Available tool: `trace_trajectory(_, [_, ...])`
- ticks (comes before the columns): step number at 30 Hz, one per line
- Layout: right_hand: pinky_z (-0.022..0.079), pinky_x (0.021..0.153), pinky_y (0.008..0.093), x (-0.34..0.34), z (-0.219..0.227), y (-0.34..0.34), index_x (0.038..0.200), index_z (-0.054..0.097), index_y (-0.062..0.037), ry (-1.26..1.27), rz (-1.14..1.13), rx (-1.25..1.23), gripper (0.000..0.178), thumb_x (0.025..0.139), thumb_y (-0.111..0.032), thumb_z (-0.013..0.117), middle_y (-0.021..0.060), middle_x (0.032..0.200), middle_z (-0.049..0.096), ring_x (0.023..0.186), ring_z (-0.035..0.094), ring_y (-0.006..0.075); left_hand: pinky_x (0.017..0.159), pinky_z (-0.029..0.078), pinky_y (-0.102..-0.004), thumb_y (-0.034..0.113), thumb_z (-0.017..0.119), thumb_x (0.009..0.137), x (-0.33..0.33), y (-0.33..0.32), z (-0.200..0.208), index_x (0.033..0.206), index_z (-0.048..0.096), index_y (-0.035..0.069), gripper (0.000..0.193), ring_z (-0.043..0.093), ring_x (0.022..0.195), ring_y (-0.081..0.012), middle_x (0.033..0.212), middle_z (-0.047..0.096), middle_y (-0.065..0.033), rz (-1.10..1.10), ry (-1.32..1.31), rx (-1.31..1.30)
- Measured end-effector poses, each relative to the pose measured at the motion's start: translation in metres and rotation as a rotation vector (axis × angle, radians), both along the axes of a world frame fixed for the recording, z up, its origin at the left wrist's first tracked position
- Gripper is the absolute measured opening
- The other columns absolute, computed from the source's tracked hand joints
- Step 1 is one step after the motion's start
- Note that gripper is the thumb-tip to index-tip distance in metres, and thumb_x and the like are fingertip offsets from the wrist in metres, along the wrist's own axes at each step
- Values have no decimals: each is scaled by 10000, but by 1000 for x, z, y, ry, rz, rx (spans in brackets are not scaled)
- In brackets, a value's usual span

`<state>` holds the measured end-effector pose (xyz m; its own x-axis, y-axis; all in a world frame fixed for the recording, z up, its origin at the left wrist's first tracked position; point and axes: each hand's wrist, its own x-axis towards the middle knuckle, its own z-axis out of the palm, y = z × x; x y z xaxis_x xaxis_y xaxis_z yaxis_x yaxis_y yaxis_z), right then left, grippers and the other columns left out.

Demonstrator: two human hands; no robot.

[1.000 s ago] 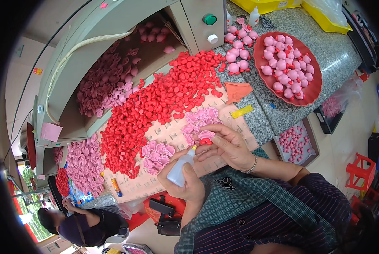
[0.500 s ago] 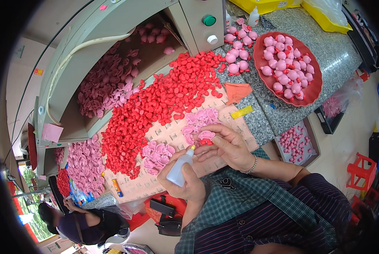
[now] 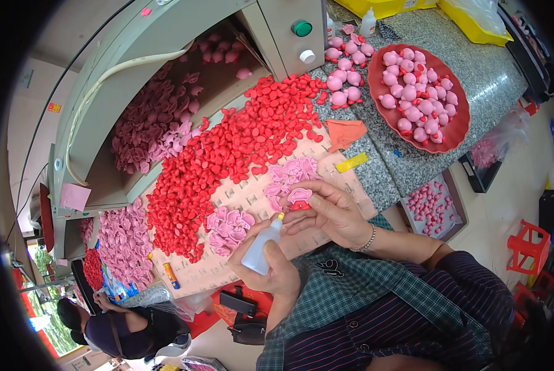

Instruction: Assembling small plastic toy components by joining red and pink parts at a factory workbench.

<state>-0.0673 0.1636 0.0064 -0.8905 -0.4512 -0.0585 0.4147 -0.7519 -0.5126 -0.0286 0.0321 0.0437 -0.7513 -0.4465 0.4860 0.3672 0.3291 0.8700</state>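
Observation:
My left hand (image 3: 276,267) is wrapped round a small translucent squeeze bottle (image 3: 259,250), tilted with its yellow-tipped nozzle up. The tip is close to the fingers of my right hand (image 3: 342,216), which wears a bracelet. Between thumb and fingers, that hand pinches a pink rubbery piece (image 3: 300,195) with a red part on its lower side. Just beyond it lies a heap of similar pink pieces (image 3: 292,173) on the peach-coloured mat (image 3: 252,201). Another small pink heap (image 3: 229,229) rests to the left of the bottle. Whether liquid is leaving the nozzle cannot be made out.
A long pile of red pieces (image 3: 227,145) crosses the mat's far side. Behind it opens a grey machine (image 3: 289,62) holding pink parts. At right stands a red bowl (image 3: 462,127) of pink round figures. A yellow strip (image 3: 352,162) lies nearby. Another person (image 3: 116,328) works at lower left.
The whole view has shifted very slightly. Both hands keep nearly the same pose, the bottle tip still close to the pink piece.

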Motion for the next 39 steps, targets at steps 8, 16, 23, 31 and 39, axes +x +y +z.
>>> trace_trajectory(8, [566,890,469,1,-3,0,1380,418,-41,-14,11,-14,368,1045,-192,417,186,1279,579,1101,639,287,798,543,-427,152,572,945,0,6,-2,1034,384,-45,287,647,840,-323,906,608,-292,-44,78,87])
trace_trajectory(16, [562,896,465,1,-4,1,1362,438,-29,-16,24,-40,353,1035,-161,441,175,1276,580,1091,642,273,822,540,-416,144,573,937,-2,7,-2,1050,369,-30,291,651,859,-318,941,616,-309,-91,31,124])
trace_trajectory(23, [563,898,456,1,-5,0,1358,444,-30,-5,22,-20,347,1031,-147,449,166,1263,580,1104,632,267,844,543,-425,73,561,921,-2,7,0,1056,361,-24,260,662,891,-338,962,618,-323,-128,5,127])
trace_trajectory(31, [563,900,428,1,-5,-2,1343,468,-31,22,16,-26,334,1027,-140,458,152,1259,581,1152,602,252,841,546,-445,65,567,918,0,5,1,1063,352,-22,274,661,894,-356,966,615,-336,-136,-26,124])
trace_trajectory(39, [557,901,431,0,-3,-1,1347,474,-31,3,17,-22,348,1023,-156,476,139,1258,588,1159,598,246,817,553,-436,112,578,931,-1,5,0,1053,365,-26,282,663,853,-340,939,619,-317,-104,20,132])
